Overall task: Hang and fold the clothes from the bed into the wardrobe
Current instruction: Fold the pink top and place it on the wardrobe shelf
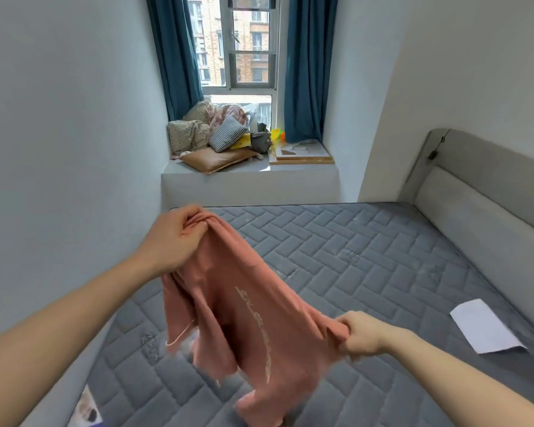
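From the head camera, the person stands at the side of the bed (367, 257), whose quilted grey mattress lies bare, and holds a salmon-pink garment (238, 306) up in the air above it. The left hand (174, 238) has its fingers curled tight round a bunched edge at the upper end. The right hand (359, 334) pinches and grips the opposite edge lower down, so the cloth stretches slantwise between the two hands. The rest hangs in loose folds, its lower parts blurred, and whether they touch the mattress cannot be told. A line of pale lettering runs along the fabric and a thin cord dangles from it; what kind of garment it is stays uncertain.

The only other thing on the mattress is a white sheet of paper (487, 328), well apart from the garment, toward the padded headboard (475, 192). A patterned object shows at the lower left edge, too cut off to name. The window seat (290, 177) between the blue curtains carries pillows and oddments.

Judging by this, the task looks far along: no other clothing shows on the bed, so this may be the last piece. It is neither folded nor on a hanger yet. The wardrobe is out of view, so what already sits inside cannot be told.
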